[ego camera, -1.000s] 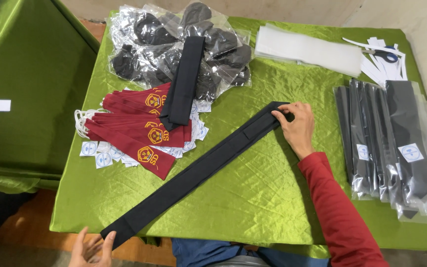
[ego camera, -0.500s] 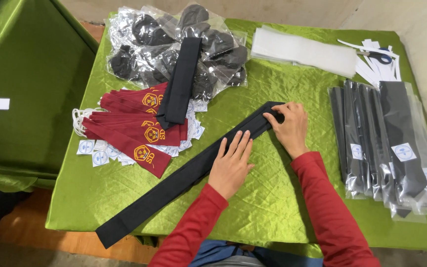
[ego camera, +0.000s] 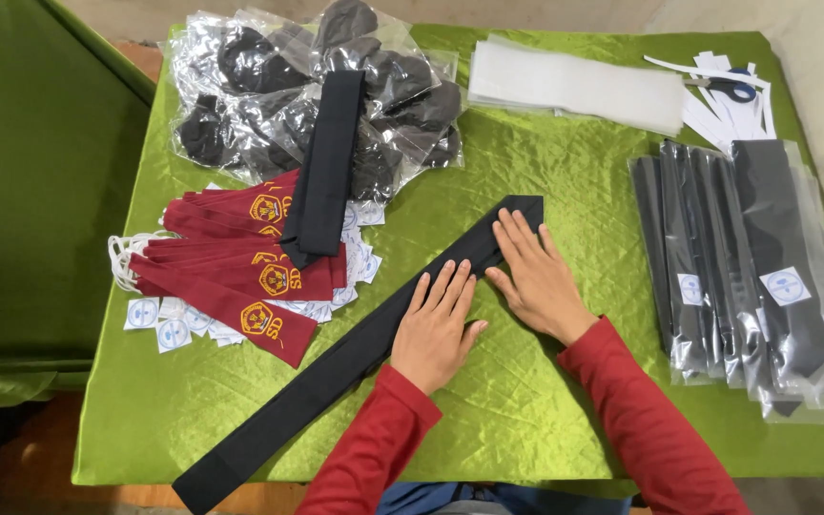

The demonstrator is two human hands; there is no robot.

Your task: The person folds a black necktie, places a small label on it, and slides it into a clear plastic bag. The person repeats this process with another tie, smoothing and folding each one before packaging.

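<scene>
My left hand (ego camera: 439, 324) and right hand (ego camera: 536, 277) lie open and flat, side by side, on the black tie (ego camera: 336, 367). It runs under my palms from seven o'clock to one o'clock across the green table (ego camera: 526, 420): long, flat, plain black.

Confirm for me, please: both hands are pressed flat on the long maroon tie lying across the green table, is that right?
Not quite: the head view shows the long tie is black, not maroon. Both the left hand and right hand do lie flat on it, on the green table.
</scene>
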